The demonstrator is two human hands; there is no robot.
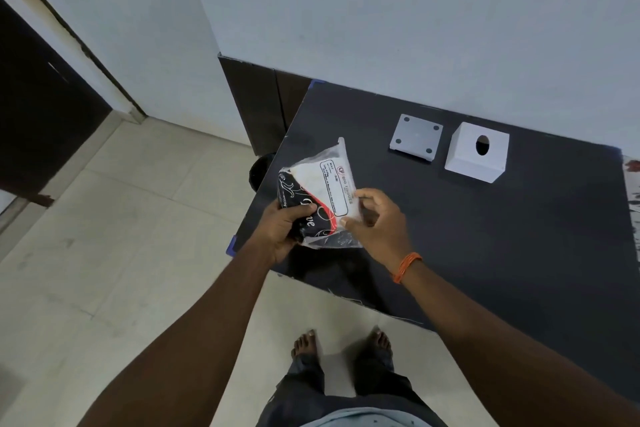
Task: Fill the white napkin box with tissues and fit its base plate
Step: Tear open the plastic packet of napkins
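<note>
A clear plastic tissue pack point(320, 184) with white tissues and a black-and-red print is held above the near left corner of the dark table point(485, 236). My left hand point(282, 229) grips its lower left end. My right hand point(377, 222) pinches its right edge between thumb and fingers. The white napkin box point(476, 154) stands at the back of the table, its oval opening facing up. The white base plate point(415, 137), with dark round pads at its corners, lies flat just left of the box.
A white wall runs behind the table. A dark cabinet point(256, 104) stands to the table's back left and a round black bin point(261, 172) sits by its left edge. Pale tiled floor point(138, 218) lies to the left, my bare feet point(343, 343) below.
</note>
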